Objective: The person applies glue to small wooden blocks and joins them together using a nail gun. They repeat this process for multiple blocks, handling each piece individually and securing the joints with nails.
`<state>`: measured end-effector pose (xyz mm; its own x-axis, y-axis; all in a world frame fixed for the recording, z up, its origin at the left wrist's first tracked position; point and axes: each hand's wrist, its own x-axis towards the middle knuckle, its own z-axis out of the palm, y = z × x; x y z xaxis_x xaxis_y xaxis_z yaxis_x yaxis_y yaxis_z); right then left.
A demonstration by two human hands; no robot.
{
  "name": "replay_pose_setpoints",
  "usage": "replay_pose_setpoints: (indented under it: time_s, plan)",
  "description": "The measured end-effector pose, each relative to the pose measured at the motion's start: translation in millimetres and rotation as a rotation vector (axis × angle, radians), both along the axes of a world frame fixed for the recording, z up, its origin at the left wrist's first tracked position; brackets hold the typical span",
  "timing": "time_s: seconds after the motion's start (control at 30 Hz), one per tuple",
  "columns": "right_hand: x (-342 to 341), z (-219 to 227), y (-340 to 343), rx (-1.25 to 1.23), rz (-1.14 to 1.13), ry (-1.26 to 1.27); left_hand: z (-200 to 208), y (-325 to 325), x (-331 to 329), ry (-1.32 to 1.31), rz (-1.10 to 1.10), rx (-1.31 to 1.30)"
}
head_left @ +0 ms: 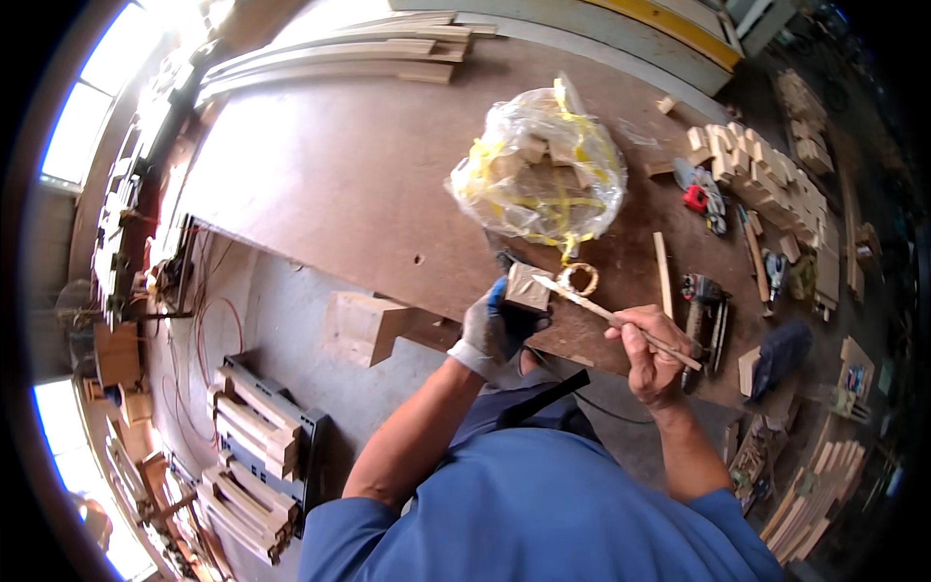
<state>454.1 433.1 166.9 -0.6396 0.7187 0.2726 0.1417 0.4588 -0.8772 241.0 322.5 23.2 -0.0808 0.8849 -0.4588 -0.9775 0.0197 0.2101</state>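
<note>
Spreading something pale over the wooden block looks, in the head view, like the step in hand, though whether the coating is glue cannot be told for sure. The block sits just over the near part of the brown table, gripped by the gloved left hand, its pale face turned up. The bare right hand pinches a thin wooden stick between thumb and fingers, its whitish tip at the block's upper face; contact seems likely, but the angle leaves that unsure. Just beside the tip is a tan ring-shaped thing, perhaps the rim of a small pot; its contents are unclear. Beyond it, a clear plastic bag with yellow markings holds more wooden pieces. A stack of blocks stands farther right, and a power tool lies near the right hand. The next move probably calls for a steady left grip and light, even strokes, keeping the stick's tip off the glove.
</note>
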Motion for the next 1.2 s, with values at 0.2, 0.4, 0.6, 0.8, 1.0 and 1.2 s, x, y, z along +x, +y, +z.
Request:
replay_pose_setpoints:
  time_s: [0.2,0.4,0.6,0.8,1.0,1.2]
  plan:
    - [-7.4,-2.6,-6.6,0.013,0.065,0.000,11.3,-0.5,4.9,-0.009,0.028,-0.092]
    - [-1.0,0.6,-8.6,-0.084,0.089,0.004,8.5,-0.8,2.4,-0.005,0.059,-0.157]
    - [-5.8,-3.0,-4.0,0.101,0.143,-0.025,11.1,-4.3,1.4,0.039,0.045,-0.056]
    - [-2.0,9.7,-4.4,0.119,0.194,-0.024,7.3,-3.6,0.2,-0.018,0.082,-0.089]
    - [-12.5,2.9,-7.1,0.337,0.273,-0.050,9.0,-4.3,-1.4,0.001,0.048,-0.057]
    - [-7.2,-10.8,-19.3,0.376,0.312,-0.073,10.0,-2.6,-2.0,0.006,0.058,-0.092]
